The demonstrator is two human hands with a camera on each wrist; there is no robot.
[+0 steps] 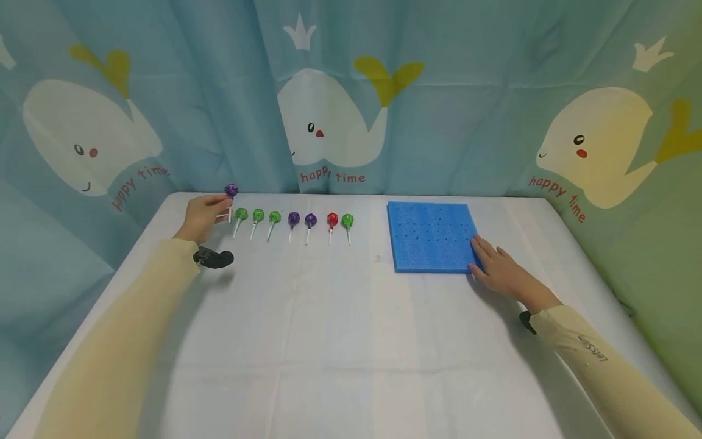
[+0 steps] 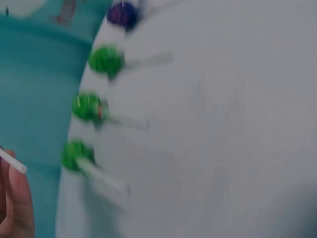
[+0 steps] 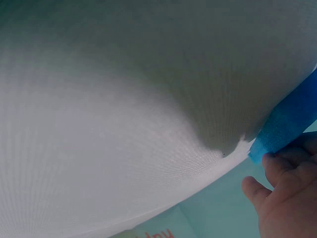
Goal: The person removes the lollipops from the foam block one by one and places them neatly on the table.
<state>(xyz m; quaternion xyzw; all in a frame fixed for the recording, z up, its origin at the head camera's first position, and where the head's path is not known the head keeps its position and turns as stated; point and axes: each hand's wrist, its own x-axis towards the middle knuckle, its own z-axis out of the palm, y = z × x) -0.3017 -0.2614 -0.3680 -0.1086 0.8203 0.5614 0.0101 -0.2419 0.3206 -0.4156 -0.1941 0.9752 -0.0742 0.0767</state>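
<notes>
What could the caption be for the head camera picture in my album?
Left hand lifts a purple lollipop beside seven more on the table while the right hand rests on the blue foam board.

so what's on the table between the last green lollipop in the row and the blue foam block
Nothing: between the green lollipop and the blue foam block there is only bare white tablecloth, seen in the head view.

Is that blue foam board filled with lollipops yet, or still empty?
Empty: the blue foam board shows only bare holes, and seven lollipops lie on the table.
</notes>
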